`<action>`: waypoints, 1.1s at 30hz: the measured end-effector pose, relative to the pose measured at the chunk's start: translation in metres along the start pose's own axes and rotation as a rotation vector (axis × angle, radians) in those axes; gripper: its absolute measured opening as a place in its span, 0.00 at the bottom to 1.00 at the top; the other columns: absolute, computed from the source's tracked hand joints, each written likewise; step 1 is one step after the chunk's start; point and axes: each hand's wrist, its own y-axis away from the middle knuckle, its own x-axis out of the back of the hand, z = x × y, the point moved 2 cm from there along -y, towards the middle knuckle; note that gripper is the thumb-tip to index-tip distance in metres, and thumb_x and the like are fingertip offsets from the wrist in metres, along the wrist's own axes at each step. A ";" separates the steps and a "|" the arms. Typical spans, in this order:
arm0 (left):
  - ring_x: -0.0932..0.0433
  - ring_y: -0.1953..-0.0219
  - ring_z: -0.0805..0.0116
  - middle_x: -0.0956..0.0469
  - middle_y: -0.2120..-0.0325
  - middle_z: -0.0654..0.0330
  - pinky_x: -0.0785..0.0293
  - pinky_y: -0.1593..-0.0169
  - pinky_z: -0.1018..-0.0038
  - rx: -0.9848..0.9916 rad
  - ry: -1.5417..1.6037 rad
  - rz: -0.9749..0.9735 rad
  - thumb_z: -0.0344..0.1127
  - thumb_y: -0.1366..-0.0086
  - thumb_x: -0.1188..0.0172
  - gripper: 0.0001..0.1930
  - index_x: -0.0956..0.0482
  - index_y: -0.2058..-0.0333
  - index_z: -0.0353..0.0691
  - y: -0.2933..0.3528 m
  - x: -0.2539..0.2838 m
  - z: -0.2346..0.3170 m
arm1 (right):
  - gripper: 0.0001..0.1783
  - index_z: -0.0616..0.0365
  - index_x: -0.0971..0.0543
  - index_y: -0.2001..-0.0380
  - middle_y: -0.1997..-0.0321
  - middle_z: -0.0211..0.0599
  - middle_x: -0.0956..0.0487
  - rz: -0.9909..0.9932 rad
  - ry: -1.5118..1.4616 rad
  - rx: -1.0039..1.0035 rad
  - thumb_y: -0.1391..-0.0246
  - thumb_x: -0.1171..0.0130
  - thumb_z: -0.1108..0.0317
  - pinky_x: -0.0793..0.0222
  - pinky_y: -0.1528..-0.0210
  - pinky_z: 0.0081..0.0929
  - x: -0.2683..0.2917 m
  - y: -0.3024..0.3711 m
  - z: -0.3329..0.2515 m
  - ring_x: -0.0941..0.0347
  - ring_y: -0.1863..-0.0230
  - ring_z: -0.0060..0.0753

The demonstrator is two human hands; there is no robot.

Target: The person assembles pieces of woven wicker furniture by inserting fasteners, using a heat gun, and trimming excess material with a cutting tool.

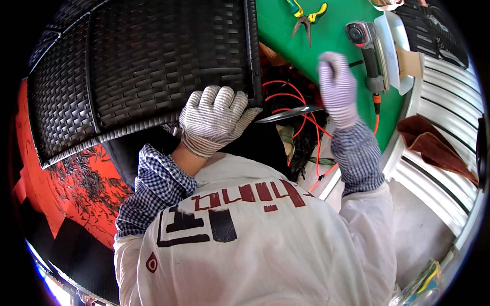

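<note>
A large black woven rattan panel point(168, 56) with a wrapped rim fills the upper left. My left hand point(214, 120), in a grey-and-white striped glove, lies over its near edge by the right corner, fingers bent over the rim and thumb pointing right. Raised to the right of the panel is my right hand point(338, 89), gloved alike, with its fingers curled. A glossy black flat strip point(288, 115) runs from beside my left thumb to my right wrist. A short dark end shows beyond the right hand; the part between is hidden behind the glove.
Pliers point(306, 20) with yellow-green handles and a corded power tool point(370, 56) lie on the green surface point(286, 41). An orange cord point(319, 137) loops below. Black scraps point(87, 178) litter the red floor at left. A brown cloth-like piece point(434, 145) rests on white slats at right.
</note>
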 end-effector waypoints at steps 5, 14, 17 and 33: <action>0.22 0.68 0.61 0.23 0.72 0.62 0.27 0.65 0.65 -0.042 -0.024 -0.023 0.54 0.49 0.23 0.19 0.14 0.66 0.47 -0.001 -0.003 0.000 | 0.08 0.58 0.18 0.58 0.64 0.39 0.17 -0.012 -0.180 0.004 0.40 0.36 0.78 0.25 0.67 0.27 -0.012 0.034 -0.025 0.20 0.71 0.35; 0.23 0.69 0.65 0.25 0.72 0.68 0.26 0.65 0.67 0.033 -0.107 -0.060 0.53 0.56 0.19 0.20 0.15 0.67 0.52 0.000 0.001 0.003 | 0.12 0.55 0.21 0.51 0.54 0.48 0.17 -0.410 -0.041 -0.310 0.35 0.42 0.65 0.21 0.57 0.48 -0.098 0.135 0.060 0.18 0.56 0.55; 0.23 0.67 0.63 0.25 0.69 0.67 0.25 0.62 0.67 0.015 -0.106 -0.091 0.51 0.56 0.19 0.21 0.15 0.65 0.51 0.000 -0.006 0.000 | 0.16 0.55 0.22 0.47 0.53 0.51 0.18 -0.536 0.015 -0.459 0.34 0.44 0.62 0.22 0.53 0.50 -0.153 0.141 0.094 0.20 0.54 0.55; 0.24 0.63 0.67 0.23 0.63 0.67 0.29 0.58 0.70 -0.097 -0.096 -0.329 0.63 0.47 0.25 0.25 0.14 0.59 0.52 -0.004 0.013 -0.004 | 0.16 0.54 0.20 0.51 0.62 0.50 0.17 -1.015 0.128 -0.530 0.34 0.46 0.58 0.25 0.55 0.52 -0.427 0.246 0.204 0.20 0.58 0.57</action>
